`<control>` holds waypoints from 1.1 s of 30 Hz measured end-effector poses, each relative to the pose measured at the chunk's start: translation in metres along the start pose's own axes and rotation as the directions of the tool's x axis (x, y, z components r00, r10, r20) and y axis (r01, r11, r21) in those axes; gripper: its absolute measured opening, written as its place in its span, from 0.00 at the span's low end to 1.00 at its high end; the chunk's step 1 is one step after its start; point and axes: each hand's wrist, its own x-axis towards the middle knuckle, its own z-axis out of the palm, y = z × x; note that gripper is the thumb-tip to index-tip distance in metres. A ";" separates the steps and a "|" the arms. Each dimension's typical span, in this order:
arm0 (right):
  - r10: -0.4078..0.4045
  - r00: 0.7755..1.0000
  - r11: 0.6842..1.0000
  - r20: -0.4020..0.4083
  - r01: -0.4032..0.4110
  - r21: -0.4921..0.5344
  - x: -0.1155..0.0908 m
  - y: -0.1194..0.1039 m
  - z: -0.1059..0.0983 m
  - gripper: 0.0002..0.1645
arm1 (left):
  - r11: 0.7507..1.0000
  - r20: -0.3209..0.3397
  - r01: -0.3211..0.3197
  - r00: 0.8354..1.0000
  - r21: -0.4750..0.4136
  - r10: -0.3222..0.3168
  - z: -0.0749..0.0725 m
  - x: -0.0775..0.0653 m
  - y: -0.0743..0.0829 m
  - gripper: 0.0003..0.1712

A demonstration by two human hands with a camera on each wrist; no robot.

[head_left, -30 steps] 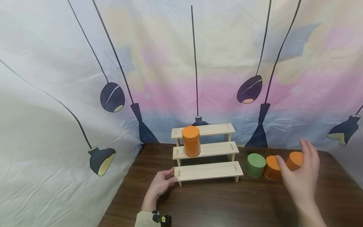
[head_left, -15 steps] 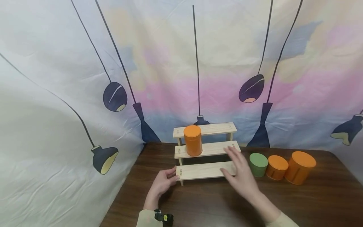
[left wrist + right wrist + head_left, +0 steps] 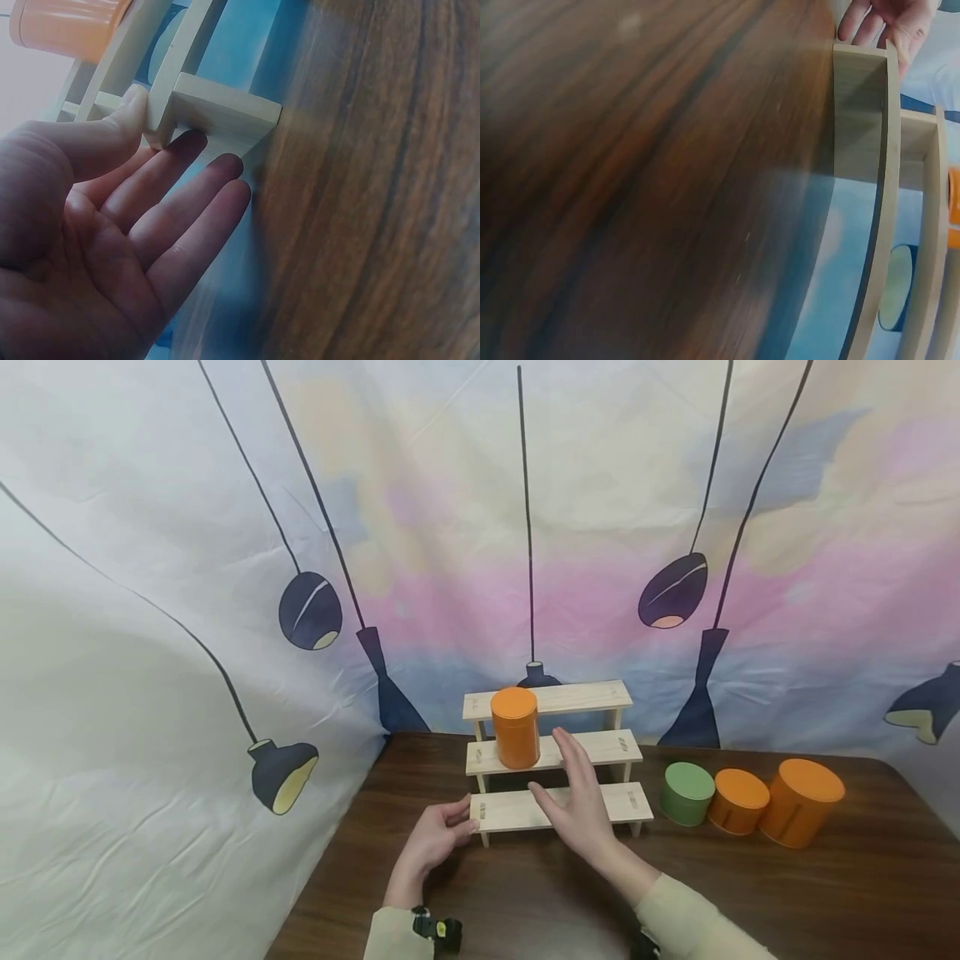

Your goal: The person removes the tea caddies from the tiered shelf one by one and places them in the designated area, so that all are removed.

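Note:
A pale wooden three-step shelf (image 3: pixel 510 811) stands on the table, with a tall orange canister (image 3: pixel 516 728) upright on the left part of its middle step. My left hand (image 3: pixel 433 839) pinches the left end of the lowest step. In the left wrist view its thumb (image 3: pixel 112 142) lies along the step's edge while other fingers spread below, by the end leg (image 3: pixel 229 101). Over the lowest step hovers my right hand (image 3: pixel 585 814), fingers extended toward the canister and nothing held. The right wrist view shows the shelf's steps (image 3: pixel 889 150) but not the right hand itself.
Right of the shelf stand a green canister (image 3: pixel 687 794), a short orange canister (image 3: pixel 738 802) and a larger orange canister (image 3: pixel 801 802), close together in a row. A cloth backdrop (image 3: pixel 450 527) printed with hanging lamps rises behind the dark wooden table (image 3: pixel 525 902).
My right hand has moved left from the canisters at the right to over the lowest step. My left hand keeps its hold on the shelf's end. The view has shifted slightly.

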 end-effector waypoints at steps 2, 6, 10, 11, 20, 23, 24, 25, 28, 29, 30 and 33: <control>0.020 1.000 0.999 -0.017 -0.019 0.026 0.004 -0.001 0.005 0.58 | 1.000 0.000 0.004 1.000 -0.001 -0.004 0.000 0.000 0.001 0.32; 0.069 0.997 0.996 -0.034 -0.067 0.063 0.014 -0.002 0.015 0.56 | 1.000 0.002 0.008 1.000 -0.004 -0.008 0.000 0.000 0.002 0.32; 0.114 0.992 0.989 -0.045 -0.109 0.099 0.026 -0.006 0.022 0.56 | 1.000 0.005 0.012 1.000 -0.004 -0.012 0.001 0.000 0.003 0.32; 0.125 0.991 0.988 -0.048 -0.120 0.100 0.030 -0.007 0.024 0.57 | 1.000 0.003 0.013 1.000 -0.004 -0.013 0.001 0.000 0.003 0.32; 0.157 0.988 0.986 -0.001 -0.157 0.063 0.065 -0.020 0.028 0.47 | 0.999 0.004 0.043 0.999 -0.009 -0.043 0.000 0.001 0.004 0.32; 0.208 0.978 0.975 0.030 -0.210 0.070 0.065 -0.020 0.031 0.42 | 0.999 -0.002 0.039 0.999 -0.002 -0.039 0.000 0.001 0.003 0.32; 0.217 0.976 0.973 0.033 -0.218 0.068 0.065 -0.020 0.032 0.42 | 0.999 -0.002 0.037 0.999 -0.001 -0.037 0.000 0.001 0.003 0.32; 0.220 0.975 0.973 0.035 -0.222 0.062 0.065 -0.019 0.032 0.43 | 1.000 0.001 0.031 1.000 0.002 -0.031 0.000 0.001 0.003 0.32; 0.227 0.973 0.973 0.039 -0.229 0.042 0.064 -0.016 0.034 0.45 | 1.000 0.010 0.027 1.000 -0.006 -0.027 0.000 0.002 0.002 0.32; 0.225 0.974 0.973 0.038 -0.227 0.034 0.064 -0.016 0.034 0.46 | 1.000 0.014 0.024 1.000 -0.009 -0.024 0.000 0.002 0.002 0.32; 0.223 0.974 0.974 0.039 -0.224 0.031 0.064 -0.015 0.034 0.46 | 1.000 0.016 0.022 1.000 -0.010 -0.022 0.000 0.002 0.002 0.33; 0.224 0.974 0.974 0.042 -0.225 0.034 0.063 -0.014 0.034 0.51 | 1.000 0.018 0.022 1.000 -0.013 -0.022 0.000 0.001 0.003 0.33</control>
